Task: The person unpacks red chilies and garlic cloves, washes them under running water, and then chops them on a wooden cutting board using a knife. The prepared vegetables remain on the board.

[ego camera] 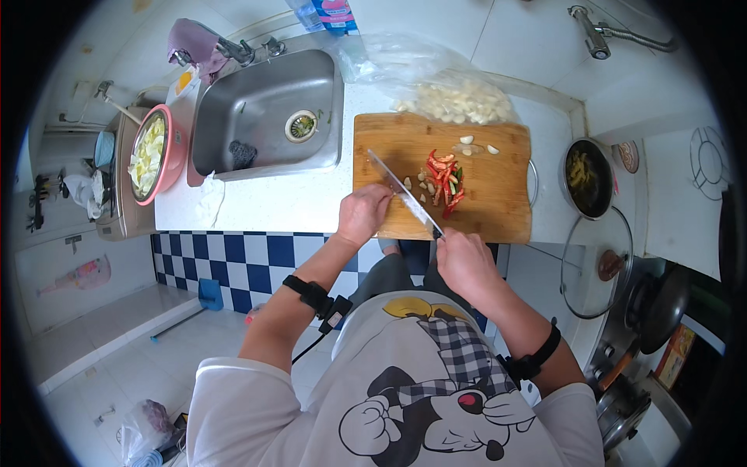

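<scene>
My right hand (465, 260) grips the handle of a kitchen knife (408, 197), its blade slanting up and left over the wooden cutting board (502, 192). On the board's left part, my left hand (365, 213) has its fingertips bunched close to the left side of the blade; whether they pinch anything is hidden. Right of the blade lie several garlic pieces (430, 188) and a pile of cut red chillies (444, 175) with a few green bits. Whole peeled garlic cloves (467, 139) sit higher on the board, near a small scrap of garlic.
Behind the board lies a clear plastic bag of peeled garlic (467, 99). A steel sink (262, 105) is to the left, beside a pink basin (175, 154) of cut cabbage. To the right are a dark pan (590, 201), a glass lid (583, 280) and a wok (662, 315).
</scene>
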{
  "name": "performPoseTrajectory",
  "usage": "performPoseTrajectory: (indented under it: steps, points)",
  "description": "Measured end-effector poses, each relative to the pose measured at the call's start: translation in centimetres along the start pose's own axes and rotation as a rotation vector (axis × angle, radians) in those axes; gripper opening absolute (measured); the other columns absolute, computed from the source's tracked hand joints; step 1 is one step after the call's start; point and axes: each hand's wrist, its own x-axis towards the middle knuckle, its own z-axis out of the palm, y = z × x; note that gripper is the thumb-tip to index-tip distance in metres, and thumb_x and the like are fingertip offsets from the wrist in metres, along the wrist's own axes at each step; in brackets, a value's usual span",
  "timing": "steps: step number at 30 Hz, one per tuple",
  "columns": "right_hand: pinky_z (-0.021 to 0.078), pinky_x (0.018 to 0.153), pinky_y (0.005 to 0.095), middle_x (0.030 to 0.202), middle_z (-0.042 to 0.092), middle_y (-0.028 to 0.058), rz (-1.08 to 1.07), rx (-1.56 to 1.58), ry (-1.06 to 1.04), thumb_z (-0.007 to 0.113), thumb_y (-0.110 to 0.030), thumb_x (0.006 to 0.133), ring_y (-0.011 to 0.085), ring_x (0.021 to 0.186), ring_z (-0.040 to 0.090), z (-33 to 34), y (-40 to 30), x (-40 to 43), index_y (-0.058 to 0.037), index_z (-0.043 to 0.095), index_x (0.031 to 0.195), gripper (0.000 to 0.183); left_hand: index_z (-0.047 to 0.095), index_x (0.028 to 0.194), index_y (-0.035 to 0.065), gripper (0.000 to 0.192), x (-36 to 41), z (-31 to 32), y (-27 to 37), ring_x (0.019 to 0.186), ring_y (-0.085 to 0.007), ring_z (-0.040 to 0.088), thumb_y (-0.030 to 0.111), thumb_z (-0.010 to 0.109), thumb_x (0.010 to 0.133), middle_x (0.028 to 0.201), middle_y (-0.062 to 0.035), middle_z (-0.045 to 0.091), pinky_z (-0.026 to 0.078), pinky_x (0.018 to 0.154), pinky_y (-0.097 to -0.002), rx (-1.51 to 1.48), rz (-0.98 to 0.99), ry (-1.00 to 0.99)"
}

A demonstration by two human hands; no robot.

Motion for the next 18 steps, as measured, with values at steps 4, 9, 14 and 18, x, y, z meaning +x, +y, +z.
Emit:
performPoseTrajectory:
  steps: [4,9,14,18]
  points:
    - [0.0551,0.077,0.0534,0.080,0.068,0.0297,0.012,0.034,-0.020,0.060,-0.016,0.094,0.0465,0.084,0.069,1.8,0.8,1.1,0.0036,0.065,0.090,0.021,0.073,0.088,0.0052,0.005,0.2,0.1,0.1,0.081,-0.0298,0.070,0.007,0.072,0.084,0.091,-0.0083,0.073,0.058,0.073,-0.0377,-0.024,0.033,0.016]
    - [0.0523,0.081,0.0547,0.085,0.069,0.0275,0.043,0.157,0.089,0.057,-0.018,0.096,0.0473,0.086,0.067,1.4,2.2,0.5,0.0016,0.066,0.093,0.022,0.072,0.089,0.0037,0.007,1.5,0.9,0.6,0.080,-0.0314,0.070,0.007,0.073,0.084,0.091,-0.0097,0.072,0.057,0.071,-0.0385,-0.027,0.119,-0.005]
    - [0.0514,0.079,0.0546,0.084,0.069,0.0255,0.046,0.224,0.347,0.056,-0.018,0.096,0.0462,0.084,0.066,-1.0,5.5,-2.4,0.0016,0.066,0.094,0.022,0.072,0.093,0.0037,0.010,6.1,2.1,4.4,0.080,-0.0322,0.069,0.012,0.071,0.088,0.091,-0.0124,0.072,0.056,0.071,-0.0406,-0.088,0.197,-0.076]
    - [0.0526,0.076,0.0515,0.085,0.070,0.0249,0.098,0.298,0.502,0.057,-0.017,0.097,0.0449,0.083,0.067,-2.7,6.4,-3.6,0.0030,0.066,0.095,0.021,0.072,0.099,0.0056,0.018,13.0,4.2,6.5,0.087,-0.0360,0.068,0.020,0.071,0.089,0.093,-0.0149,0.072,0.055,0.078,-0.0447,-0.039,0.102,-0.157]
